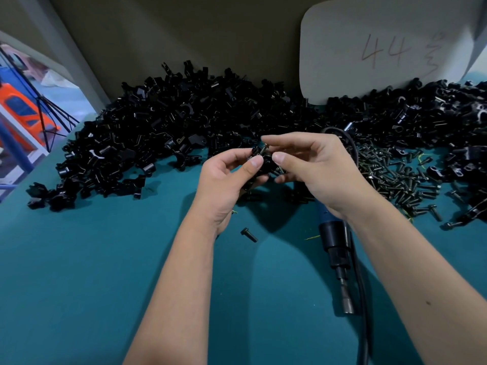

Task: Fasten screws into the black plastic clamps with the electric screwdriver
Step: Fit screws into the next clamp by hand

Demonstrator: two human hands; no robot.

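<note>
Desk, teal surface. Left hand: grips a black clamp mid-desk. Right hand: fingers pinch a screw at the clamp's top. Electric screwdriver: lying flat under the right forearm, bit toward the near edge, black cable alongside. Loose screw: near the left wrist. Clamp pile: along the far edge. Screw heap: right side. White card marked "44": leaning at the far right.

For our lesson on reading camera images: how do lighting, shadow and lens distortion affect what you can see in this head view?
Head view: dim, even light; soft shadows under both hands on the green table; wide-angle bending curves the edges. The clamp pile merges into one black mass with small glints, so the clamp between the left hand and right hand is hard to read.
</note>
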